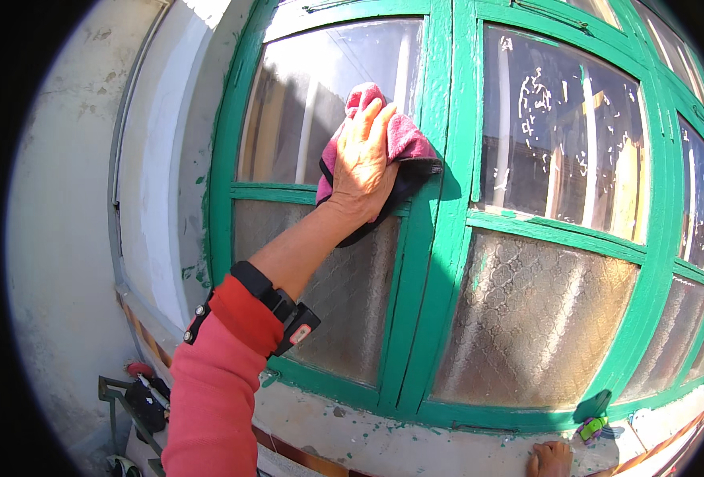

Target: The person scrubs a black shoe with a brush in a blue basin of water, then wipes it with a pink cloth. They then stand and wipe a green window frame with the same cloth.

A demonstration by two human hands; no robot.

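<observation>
My left hand presses a pink cloth with black edging against an upper pane of a green-framed window. Its fingers point up and spread over the folded cloth. A dark part of the cloth hangs below the palm, over the green frame. Around the red-sleeved wrist is a black strap with a small device. At the bottom edge, a partly cut-off hand, seemingly my right hand, rests on the pale window sill. Its fingers look bent; whether they hold anything is hidden.
White marks cover the right upper pane. Below it is patterned glass. A small green and purple toy sits on the sill, close to the lower hand. At lower left stands a dark metal frame beside a black object.
</observation>
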